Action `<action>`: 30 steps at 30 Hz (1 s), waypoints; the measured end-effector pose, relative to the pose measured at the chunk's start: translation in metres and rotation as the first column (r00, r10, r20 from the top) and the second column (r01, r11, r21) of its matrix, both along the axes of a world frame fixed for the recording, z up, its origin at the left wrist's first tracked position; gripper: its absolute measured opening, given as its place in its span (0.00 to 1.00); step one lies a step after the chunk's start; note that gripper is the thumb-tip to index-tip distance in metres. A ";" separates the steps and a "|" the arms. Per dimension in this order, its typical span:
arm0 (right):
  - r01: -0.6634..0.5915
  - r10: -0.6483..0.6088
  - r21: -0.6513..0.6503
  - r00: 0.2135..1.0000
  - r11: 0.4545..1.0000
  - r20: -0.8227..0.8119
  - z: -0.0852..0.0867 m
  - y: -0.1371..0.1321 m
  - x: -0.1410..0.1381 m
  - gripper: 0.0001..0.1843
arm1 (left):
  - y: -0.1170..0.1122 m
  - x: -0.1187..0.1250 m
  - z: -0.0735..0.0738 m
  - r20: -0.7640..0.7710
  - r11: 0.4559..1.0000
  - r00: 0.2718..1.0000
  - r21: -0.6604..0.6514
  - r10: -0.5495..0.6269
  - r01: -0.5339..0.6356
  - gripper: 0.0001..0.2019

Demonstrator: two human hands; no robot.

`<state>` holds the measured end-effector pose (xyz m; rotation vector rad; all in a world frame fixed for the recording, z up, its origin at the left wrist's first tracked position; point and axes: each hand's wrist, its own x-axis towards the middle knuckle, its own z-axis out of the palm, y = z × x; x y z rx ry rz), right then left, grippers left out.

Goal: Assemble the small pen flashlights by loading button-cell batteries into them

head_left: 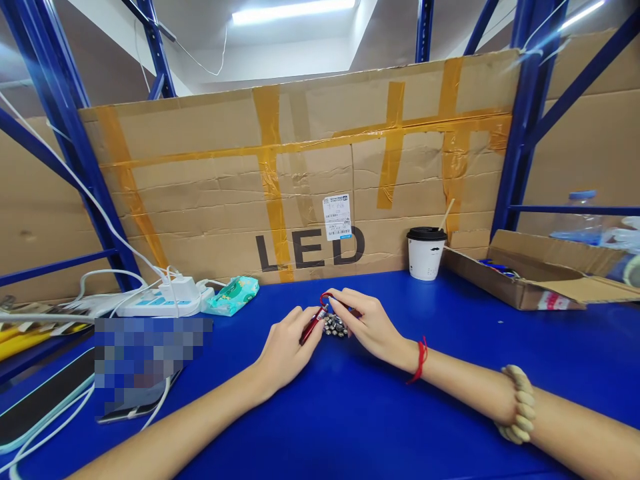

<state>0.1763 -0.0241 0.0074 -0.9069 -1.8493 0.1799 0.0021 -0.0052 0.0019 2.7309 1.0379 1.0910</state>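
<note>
My left hand (290,350) is closed around a slim, shiny dark red object (311,328) with a metallic-looking end. Its exact kind cannot be made out. From its tip a thin red cord (324,297) loops up to my right hand (367,323), whose fingers pinch it. A bit of dark red also shows by the right fingers, largely hidden. Just behind and between the two hands lies a small pile of shiny silver and dark beads (335,326) on the blue tabletop (345,413).
A lidded paper cup (425,255) and an opened cardboard box (525,273) stand at the back right. On the left are a power strip (160,301), a green tissue pack (233,295), a phone (143,400) and white cables. A cardboard sheet (215,207) walls the back.
</note>
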 end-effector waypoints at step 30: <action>0.013 -0.014 0.024 0.999 1.000 0.037 0.001 0.005 0.005 0.17 | -0.001 -0.001 -0.003 -0.097 0.990 0.995 0.142 0.019 -0.005 0.15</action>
